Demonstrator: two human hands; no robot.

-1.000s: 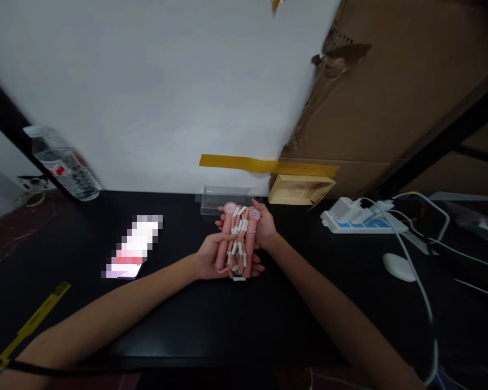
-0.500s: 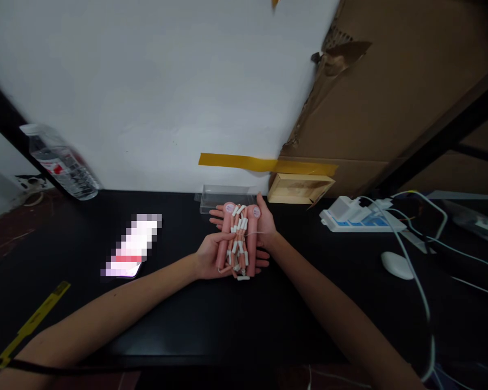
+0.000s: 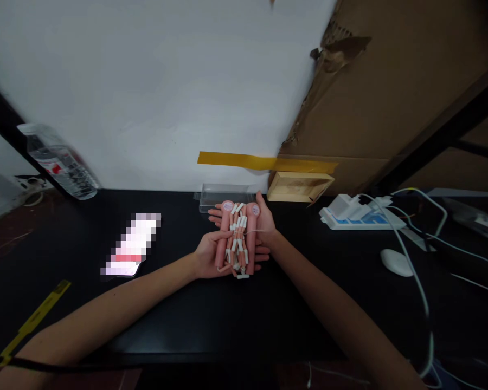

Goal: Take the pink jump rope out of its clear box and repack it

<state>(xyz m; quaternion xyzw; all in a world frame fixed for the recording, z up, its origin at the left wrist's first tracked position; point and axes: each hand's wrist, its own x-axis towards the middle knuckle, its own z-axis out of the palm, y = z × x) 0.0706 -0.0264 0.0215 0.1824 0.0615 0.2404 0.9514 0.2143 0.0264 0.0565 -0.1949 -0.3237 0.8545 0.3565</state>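
Observation:
A bundled jump rope with two pink handles and white and pink beads lies across both my palms, above the black desk. My left hand supports it from below, thumb resting over the left handle and fingertips showing past the right one. From the right, my right hand cradles the upper part, its thumb pointing up and its fingertips poking out at the left. A thin pale tie runs around the bundle. Just behind the hands sits a clear plastic box, partly covered by them.
To the left are a lit phone and a plastic bottle by the white board. At the right stand a shallow wooden box, a power strip with plugs and cables, and a white mouse. Yellow tape crosses the back.
Hands and jump rope stay almost in place. The whole view has shifted very slightly.

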